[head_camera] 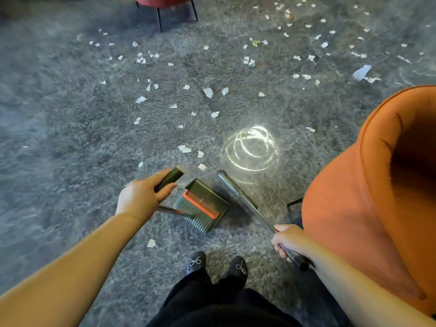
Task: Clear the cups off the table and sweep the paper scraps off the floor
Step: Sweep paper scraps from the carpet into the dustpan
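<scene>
White paper scraps (208, 92) lie scattered over the grey carpet, most of them ahead of me and to the far right; one scrap (151, 243) lies near my feet. My left hand (141, 197) grips the dark handle (170, 178) of a long-handled dustpan. Its dark green pan (200, 206), with an orange comb strip, sits low over the floor just right of that hand. My right hand (286, 239) grips a metal broom pole (240, 197) that slants up and left toward the floor; its brush end is not discernible. No cups or table are in view.
An orange upholstered armchair (377, 197) stands close on my right, almost touching my right arm. A red chair with thin black legs (160, 17) is at the top. A bright ring of reflected light (251, 148) marks the carpet. My black shoes (218, 264) are below the pan.
</scene>
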`<state>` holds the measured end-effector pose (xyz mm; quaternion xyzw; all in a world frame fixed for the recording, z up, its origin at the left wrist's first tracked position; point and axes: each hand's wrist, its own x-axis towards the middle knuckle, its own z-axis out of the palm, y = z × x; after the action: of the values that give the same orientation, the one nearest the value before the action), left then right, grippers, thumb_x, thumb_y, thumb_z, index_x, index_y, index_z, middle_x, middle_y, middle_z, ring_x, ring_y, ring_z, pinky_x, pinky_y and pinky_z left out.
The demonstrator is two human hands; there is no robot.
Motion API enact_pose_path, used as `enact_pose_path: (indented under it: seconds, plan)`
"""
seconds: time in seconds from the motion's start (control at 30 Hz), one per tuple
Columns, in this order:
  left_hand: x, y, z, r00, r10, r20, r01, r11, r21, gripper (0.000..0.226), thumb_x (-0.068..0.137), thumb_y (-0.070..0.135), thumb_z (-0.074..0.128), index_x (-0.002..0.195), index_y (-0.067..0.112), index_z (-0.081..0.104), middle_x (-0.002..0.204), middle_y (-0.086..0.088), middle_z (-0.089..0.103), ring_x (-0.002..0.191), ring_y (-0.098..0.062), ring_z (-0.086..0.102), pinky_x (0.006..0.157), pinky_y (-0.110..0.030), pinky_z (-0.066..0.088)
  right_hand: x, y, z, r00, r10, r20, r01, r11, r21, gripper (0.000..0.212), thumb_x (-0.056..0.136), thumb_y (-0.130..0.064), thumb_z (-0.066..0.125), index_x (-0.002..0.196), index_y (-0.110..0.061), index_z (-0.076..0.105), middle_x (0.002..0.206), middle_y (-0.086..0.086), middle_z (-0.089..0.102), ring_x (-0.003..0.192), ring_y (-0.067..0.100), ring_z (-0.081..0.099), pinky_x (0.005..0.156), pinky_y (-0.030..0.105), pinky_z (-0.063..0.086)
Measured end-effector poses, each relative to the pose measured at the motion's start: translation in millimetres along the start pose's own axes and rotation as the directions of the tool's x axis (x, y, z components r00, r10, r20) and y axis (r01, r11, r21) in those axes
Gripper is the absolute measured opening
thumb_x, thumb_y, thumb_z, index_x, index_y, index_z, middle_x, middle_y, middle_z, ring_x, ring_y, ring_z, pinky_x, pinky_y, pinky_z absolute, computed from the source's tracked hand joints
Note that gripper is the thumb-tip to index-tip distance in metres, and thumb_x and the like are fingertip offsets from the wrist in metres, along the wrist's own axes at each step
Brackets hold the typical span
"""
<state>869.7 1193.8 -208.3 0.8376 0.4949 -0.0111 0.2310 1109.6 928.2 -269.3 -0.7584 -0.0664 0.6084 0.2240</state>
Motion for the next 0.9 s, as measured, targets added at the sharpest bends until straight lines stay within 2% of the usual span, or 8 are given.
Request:
enact_pose_path:
  seconds: [0.13, 0.2, 0.27, 0.33, 0.43, 0.6, 0.67, 0.9]
  plan:
    - [-31, -37, -17, 0.994, -0.088, -0.057, 0.087, 0.996, -0.015, 0.04, 0.089, 0.054, 0.056, 0.129, 0.05, 0.053, 0.094, -0.001, 0.072, 0.079, -0.022, 0.064, 0.058, -0.029, 0.045, 1, -23, 26, 0.998, -0.025, 0.054, 0.031, 0.992, -0.123, 0.072, 0.083, 0.006, 0.049, 0.15, -0.004, 0.024, 0.054, 0.011, 0.056, 0.041, 0.019, 0.047, 0.042, 0.024, 0.036]
    - [-48, -58, -25, 0.99, -0.117, -0.074, 0.117, 0.993, -0.011, 0.039, 0.089, 0.052, 0.057, 0.128, 0.047, 0.055, 0.088, -0.003, 0.072, 0.075, -0.023, 0.063, 0.054, -0.027, 0.041, 4, -29, 47, 0.997, -0.019, 0.075, 0.031, 0.985, -0.168, 0.067, 0.083, 0.007, 0.05, 0.146, -0.009, 0.034, 0.053, 0.009, 0.056, 0.041, 0.018, 0.047, 0.042, 0.024, 0.037]
    - [-66, -81, -32, 0.988, -0.132, -0.084, 0.133, 0.991, 0.005, 0.039, 0.089, 0.051, 0.058, 0.128, 0.046, 0.056, 0.083, -0.003, 0.07, 0.071, -0.022, 0.06, 0.051, -0.026, 0.037, 2, -35, 73, 0.994, -0.019, 0.103, 0.039, 0.98, -0.196, 0.041, 0.082, 0.007, 0.05, 0.116, -0.017, 0.052, 0.052, 0.008, 0.054, 0.041, 0.017, 0.044, 0.045, 0.027, 0.037]
    - [-81, -103, -36, 0.984, -0.15, -0.097, 0.151, 0.989, -0.001, 0.039, 0.088, 0.052, 0.059, 0.127, 0.047, 0.056, 0.083, -0.002, 0.07, 0.069, -0.02, 0.058, 0.052, -0.026, 0.038, -3, -39, 99, 0.994, -0.005, 0.11, 0.028, 0.977, -0.211, 0.021, 0.081, 0.008, 0.049, 0.093, -0.008, 0.057, 0.051, 0.008, 0.049, 0.039, 0.017, 0.041, 0.047, 0.028, 0.035]
    - [-102, -140, -45, 0.978, -0.18, -0.105, 0.178, 0.984, -0.022, 0.038, 0.087, 0.053, 0.059, 0.125, 0.047, 0.057, 0.083, 0.0, 0.071, 0.071, -0.021, 0.062, 0.058, -0.029, 0.047, -7, -35, 140, 0.996, -0.019, 0.09, 0.039, 0.973, -0.229, 0.046, 0.081, 0.009, 0.05, 0.127, 0.007, 0.053, 0.058, 0.011, 0.049, 0.043, 0.019, 0.041, 0.042, 0.024, 0.034]
    - [-138, -203, -67, 0.969, -0.211, -0.131, 0.206, 0.977, -0.051, 0.039, 0.088, 0.052, 0.059, 0.126, 0.044, 0.058, 0.084, 0.001, 0.069, 0.071, -0.021, 0.062, 0.057, -0.028, 0.044, -21, -27, 221, 0.998, -0.005, 0.067, 0.018, 0.979, -0.204, 0.062, 0.084, 0.01, 0.051, 0.143, 0.001, 0.037, 0.06, 0.011, 0.052, 0.037, 0.015, 0.042, 0.04, 0.022, 0.034]
    - [-151, -226, -76, 0.971, -0.202, -0.129, 0.198, 0.979, -0.043, 0.039, 0.087, 0.053, 0.059, 0.126, 0.045, 0.058, 0.084, 0.001, 0.07, 0.07, -0.019, 0.061, 0.056, -0.027, 0.042, -26, -22, 253, 0.998, 0.004, 0.068, 0.008, 0.983, -0.185, 0.063, 0.087, 0.009, 0.051, 0.146, 0.0, 0.032, 0.062, 0.011, 0.053, 0.04, 0.015, 0.042, 0.039, 0.021, 0.034]
    - [-188, -297, -87, 0.983, -0.171, -0.062, 0.173, 0.985, 0.026, 0.04, 0.089, 0.058, 0.053, 0.127, 0.047, 0.055, 0.071, 0.008, 0.062, 0.064, -0.015, 0.058, 0.052, -0.025, 0.042, -40, -2, 332, 0.999, 0.025, 0.034, -0.021, 0.991, -0.13, 0.039, 0.087, 0.007, 0.052, 0.126, 0.008, 0.049, 0.062, 0.012, 0.051, 0.048, 0.019, 0.045, 0.041, 0.023, 0.036]
